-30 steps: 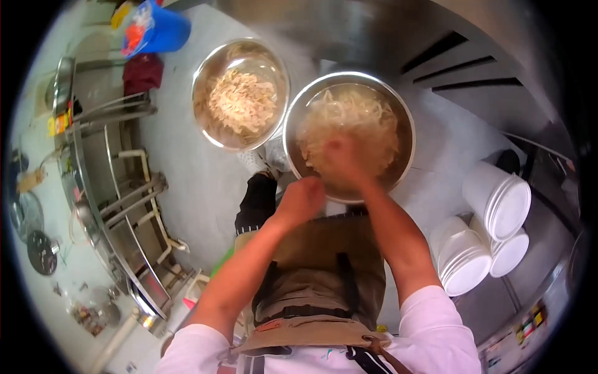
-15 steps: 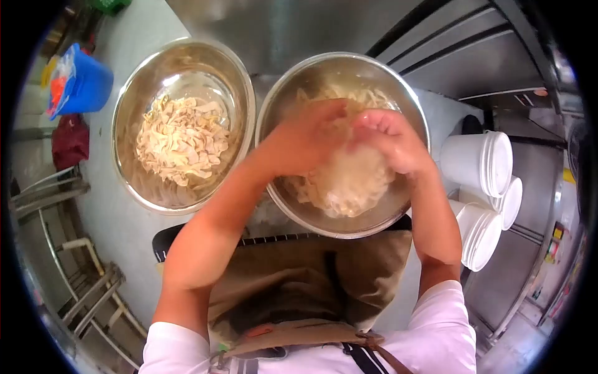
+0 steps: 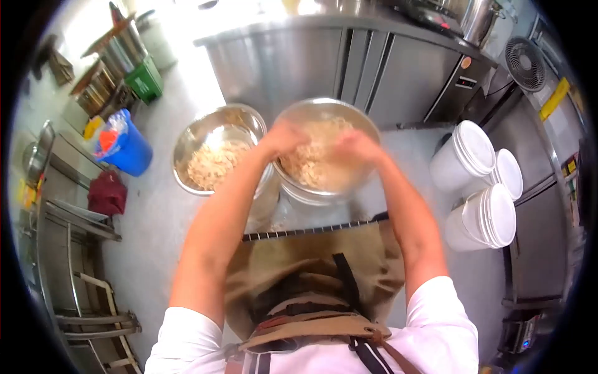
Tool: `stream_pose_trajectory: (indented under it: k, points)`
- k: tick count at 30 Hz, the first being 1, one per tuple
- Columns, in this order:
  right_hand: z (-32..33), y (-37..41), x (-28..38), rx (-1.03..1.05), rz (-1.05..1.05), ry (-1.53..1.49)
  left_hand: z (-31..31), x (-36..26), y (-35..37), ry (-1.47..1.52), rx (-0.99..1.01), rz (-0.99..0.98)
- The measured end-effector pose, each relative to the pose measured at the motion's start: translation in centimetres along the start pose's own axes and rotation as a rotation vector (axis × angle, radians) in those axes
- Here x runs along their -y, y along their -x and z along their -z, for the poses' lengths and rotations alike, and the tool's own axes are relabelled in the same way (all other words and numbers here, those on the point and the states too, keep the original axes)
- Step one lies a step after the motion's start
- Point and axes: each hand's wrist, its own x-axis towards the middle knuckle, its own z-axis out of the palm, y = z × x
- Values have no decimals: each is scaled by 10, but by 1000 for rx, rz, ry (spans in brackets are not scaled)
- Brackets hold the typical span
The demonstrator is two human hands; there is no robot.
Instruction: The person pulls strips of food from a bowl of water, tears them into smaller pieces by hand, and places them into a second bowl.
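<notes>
Both hands are over the right-hand metal bowl (image 3: 371, 122), which contains pale, thin food strips (image 3: 311, 173) and cloudy liquid. My left hand (image 3: 285, 137) is at the bowl's left side, its fingers smeared by motion. On the opposite side my right hand (image 3: 359, 147) is just as blurred, with its fingers pointing inward. Whether either one grips any strips cannot be made out. A second metal bowl (image 3: 180, 181) stands close on the left, with a heap of similar pale strips (image 3: 215, 163) in it; my left forearm passes over its right edge.
White lidded buckets (image 3: 464, 156) stand to the right. On the left are a blue bin (image 3: 131, 149), a dark red bag (image 3: 107, 192) and metal racks (image 3: 93, 321). A steel counter (image 3: 280, 62) runs across the back, and a fan (image 3: 524, 63) is at upper right.
The view has tilted upward, showing more of the counter and room. My hands, close together over the bowl before, have moved apart toward its two sides.
</notes>
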Motion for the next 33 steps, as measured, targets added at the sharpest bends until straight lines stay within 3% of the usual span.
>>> stream_pose_trajectory:
  k: [3,5,8,9,12,15,18,27,31,33]
  points:
    - [-11,1,-20,-80,69,399,-4,-10,9,-174,-15,35]
    - [-19,19,-14,-46,10,476,-12,-19,17,-157,-41,48]
    - [-31,43,4,-23,102,436,-15,-25,9,-228,13,-3]
    - [-37,49,14,-114,153,451,-15,-30,6,-257,55,-11]
    - [-38,27,38,88,137,-225,-16,-45,1,-307,143,-45]
    - [-41,1,52,133,218,-182,-2,-53,-7,-387,148,-133]
    - [-32,-8,52,183,140,-216,21,-54,-9,-183,227,-72]
    - [13,5,37,164,-44,-258,40,-5,2,275,69,-45]
    - [24,6,48,233,-84,-195,31,27,-1,399,70,-52]
    - [23,2,62,285,-88,-165,26,29,-4,283,76,-39]
